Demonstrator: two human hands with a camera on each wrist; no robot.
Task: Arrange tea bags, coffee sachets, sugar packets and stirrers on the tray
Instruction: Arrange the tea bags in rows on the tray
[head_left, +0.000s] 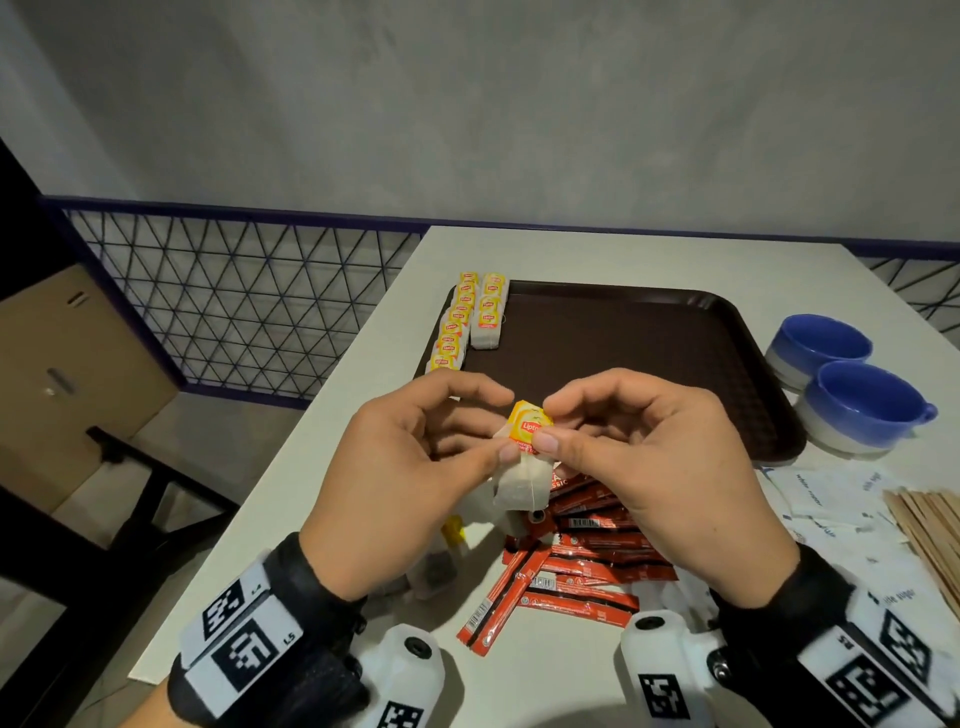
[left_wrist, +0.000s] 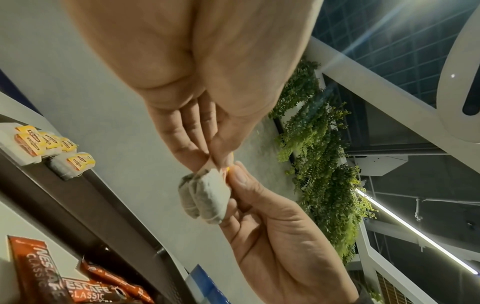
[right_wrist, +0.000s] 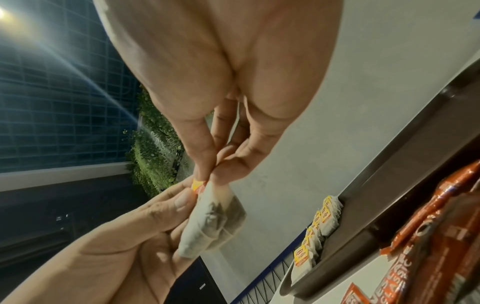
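A white table (head_left: 332, 467) bore a brown tray (head_left: 623, 343). Before the tray, the left hand (head_left: 410, 467) and right hand (head_left: 639, 457) together pinched a tea bag (head_left: 524, 467) tagged "Lipton", hiding part of the "Nescafé Classic" sachets (head_left: 587, 551); sugar packet (head_left: 815, 493) lettering was blurred.

Tea bags (head_left: 470, 317) on tray (head_left: 623, 353) left edge.

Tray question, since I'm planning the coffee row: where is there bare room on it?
The tray is bare right of the two tea bag rows along its left edge, across to the rim by the blue cups. Crowded: the table in front, under both hands, with coffee sachets, sugar packets and stirrers.
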